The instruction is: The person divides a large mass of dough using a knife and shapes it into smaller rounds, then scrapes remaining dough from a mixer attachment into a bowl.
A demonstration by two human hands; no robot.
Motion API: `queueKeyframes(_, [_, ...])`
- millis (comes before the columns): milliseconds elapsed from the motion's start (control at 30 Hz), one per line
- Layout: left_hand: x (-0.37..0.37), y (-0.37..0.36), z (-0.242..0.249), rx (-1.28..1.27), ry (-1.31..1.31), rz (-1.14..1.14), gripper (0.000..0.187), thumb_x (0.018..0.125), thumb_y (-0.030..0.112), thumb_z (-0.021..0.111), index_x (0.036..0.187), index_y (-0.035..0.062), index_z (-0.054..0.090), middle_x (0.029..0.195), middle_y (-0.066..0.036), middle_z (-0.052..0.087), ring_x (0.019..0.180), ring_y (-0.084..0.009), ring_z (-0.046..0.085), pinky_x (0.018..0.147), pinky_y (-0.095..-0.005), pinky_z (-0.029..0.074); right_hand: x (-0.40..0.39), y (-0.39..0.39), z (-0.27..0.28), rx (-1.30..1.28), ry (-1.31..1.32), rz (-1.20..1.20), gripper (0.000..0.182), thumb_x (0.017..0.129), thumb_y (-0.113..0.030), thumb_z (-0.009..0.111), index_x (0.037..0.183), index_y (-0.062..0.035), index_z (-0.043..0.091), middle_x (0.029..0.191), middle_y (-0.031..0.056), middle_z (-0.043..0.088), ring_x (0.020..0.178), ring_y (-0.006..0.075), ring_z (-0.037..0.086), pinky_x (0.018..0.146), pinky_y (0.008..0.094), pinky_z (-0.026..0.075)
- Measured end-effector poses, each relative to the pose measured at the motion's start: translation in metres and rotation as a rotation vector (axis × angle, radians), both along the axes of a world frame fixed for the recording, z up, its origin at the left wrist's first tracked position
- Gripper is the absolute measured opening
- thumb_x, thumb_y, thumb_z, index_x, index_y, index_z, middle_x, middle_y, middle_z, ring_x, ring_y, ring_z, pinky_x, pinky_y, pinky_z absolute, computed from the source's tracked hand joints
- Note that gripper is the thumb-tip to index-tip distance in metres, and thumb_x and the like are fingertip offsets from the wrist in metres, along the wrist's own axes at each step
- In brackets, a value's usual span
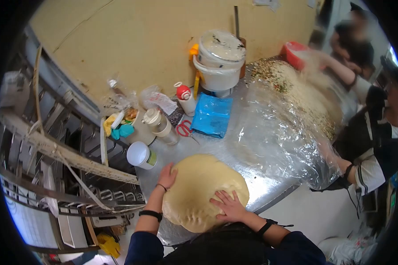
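Note:
A large, pale yellow mound of dough [194, 181] lies on the metal table [247, 154] right in front of me. My left hand [167, 175] rests against its left side, the fingers stretched along the edge. On the right part of the dough, my right hand [229, 206] lies flat with its fingers spread. Several small dents mark the dough's near side, left of my right hand. Neither hand holds anything else.
Behind the dough are a white tub [141, 155], a clear bottle [160, 126], red-handled scissors [184, 128], a blue plastic packet [212, 115] and white buckets [219, 62]. At right a co-worker's arm [340, 70] reaches over a grain-like heap [296, 86] beside plastic sheeting [269, 137]. A metal rack [70, 154] stands left.

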State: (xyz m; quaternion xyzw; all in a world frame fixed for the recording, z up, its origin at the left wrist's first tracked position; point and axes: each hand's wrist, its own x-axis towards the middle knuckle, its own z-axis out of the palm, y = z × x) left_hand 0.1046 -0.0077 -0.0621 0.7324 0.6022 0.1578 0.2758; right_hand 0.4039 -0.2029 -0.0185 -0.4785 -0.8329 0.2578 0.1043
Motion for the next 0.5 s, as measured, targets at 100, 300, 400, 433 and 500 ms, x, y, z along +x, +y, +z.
queueKeyframes(100, [-0.006,-0.069,0.022,0.209,0.081,0.024,0.051,0.082,0.025,0.054,0.126,0.0042,0.040,0.126,-0.022,0.042,0.118,-0.0365,0.038,0.099,-0.0406,0.031,-0.001,0.001,0.001,0.012,0.071,-0.032,0.072,0.072,-0.044,0.061,0.135,-0.0261,0.031,0.142,0.0040,0.026,0.132,0.0255,0.022,0.100,0.0632,0.008])
queueKeyframes(300, [-0.031,-0.136,0.000,0.282,-0.149,0.309,0.051,0.081,0.021,0.053,0.126,0.0015,0.039,0.127,-0.021,0.041,0.116,-0.0370,0.039,0.098,-0.0408,0.031,0.000,-0.003,0.003,0.050,0.029,-0.026,0.071,0.073,-0.044,0.060,0.135,-0.0258,0.031,0.141,0.0055,0.030,0.132,0.0274,0.021,0.101,0.0626,0.005])
queueKeyframes(400, [-0.033,-0.147,-0.010,0.307,-0.134,0.366,0.052,0.080,0.020,0.056,0.125,0.0011,0.040,0.125,-0.021,0.043,0.116,-0.0362,0.040,0.097,-0.0409,0.032,0.003,-0.001,0.014,0.047,0.077,-0.025,0.067,0.073,-0.043,0.061,0.133,-0.0251,0.036,0.139,0.0061,0.031,0.131,0.0283,0.022,0.101,0.0620,0.007])
queueKeyframes(433, [-0.034,-0.146,-0.013,0.314,-0.141,0.366,0.052,0.080,0.020,0.056,0.125,0.0011,0.040,0.125,-0.021,0.043,0.116,-0.0362,0.040,0.097,-0.0409,0.032,0.004,0.000,0.018,0.016,0.114,-0.033,0.061,0.074,-0.042,0.060,0.129,-0.0225,0.041,0.137,0.0105,0.034,0.129,0.0304,0.026,0.100,0.0621,0.010])
queueKeyframes(500, [-0.034,-0.143,-0.015,0.096,-0.390,0.511,0.054,0.078,0.021,0.059,0.125,0.0006,0.039,0.124,-0.021,0.044,0.116,-0.0346,0.041,0.096,-0.0404,0.032,0.006,-0.002,0.022,-0.009,0.146,-0.055,0.056,0.075,-0.042,0.059,0.125,-0.0199,0.047,0.134,0.0149,0.037,0.126,0.0324,0.030,0.099,0.0622,0.014])
